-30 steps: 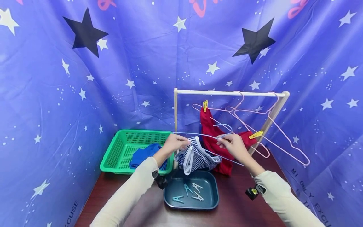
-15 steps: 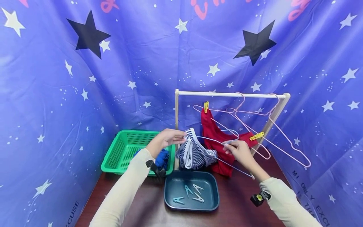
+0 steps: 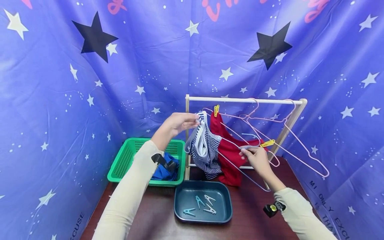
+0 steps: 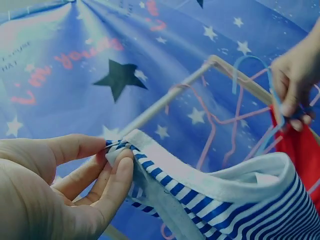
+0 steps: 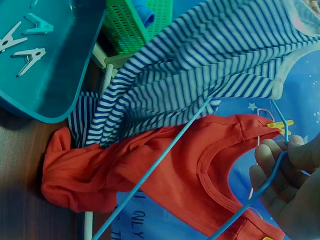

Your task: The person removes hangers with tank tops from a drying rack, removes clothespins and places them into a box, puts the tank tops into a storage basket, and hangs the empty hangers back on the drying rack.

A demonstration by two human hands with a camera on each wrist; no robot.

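Observation:
My left hand point(image 3: 179, 123) pinches the shoulder of a navy-and-white striped tank top point(image 4: 250, 220) between thumb and fingers, lifting it in front of the rack's left post. In my right hand point(image 3: 258, 160) is a light blue clothes hanger point(image 5: 160, 160), gripped near the base of its hook. The hanger's left end disappears inside the striped top, whose lower part hangs down beside a red tank top point(image 3: 229, 178). That red top hangs on a pink hanger, fixed by yellow clothespins point(image 3: 216, 110) at its shoulders.
A white bar point(image 3: 228, 99) on wooden posts carries pink hangers point(image 3: 306, 146), one of them bare. A green basket point(image 3: 115, 170) with a blue cloth point(image 3: 162, 173) stands at left. In front, a dark tray point(image 3: 222, 216) holds several blue and white clothespins point(image 3: 189, 212).
My left hand has moved left and then up, raising the striped top's shoulder. My right hand has shifted right with the hanger, and the top now covers the hanger's left end.

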